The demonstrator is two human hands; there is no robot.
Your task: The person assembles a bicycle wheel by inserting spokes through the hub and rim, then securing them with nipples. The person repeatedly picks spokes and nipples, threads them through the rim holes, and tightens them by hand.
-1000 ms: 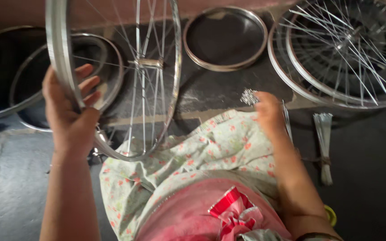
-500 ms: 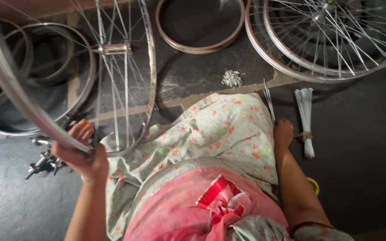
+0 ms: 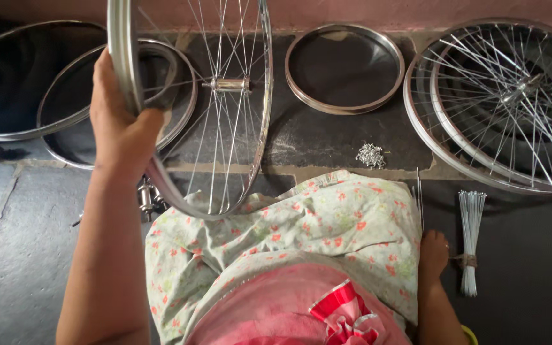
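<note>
Since a second ago, when the right hand [image 3: 434,254] was reaching far toward the little pile of nipples [image 3: 370,155], it's dropped back near the lap, resting by the loose spokes [image 3: 419,201]; can't tell its grip. The left hand [image 3: 121,124] has shifted up the wheel [image 3: 225,96], grip wrapped on the left rim, so looks like repositioning. Wheel stands upright on edge over the floor [image 3: 20,243], hub axle pointing left-right.

my left hand [image 3: 119,128] gripped the spoked wheel [image 3: 193,108] upright by its rim; my right hand [image 3: 434,250] rested beside the bundled spokes [image 3: 469,239] on the floor.
</note>
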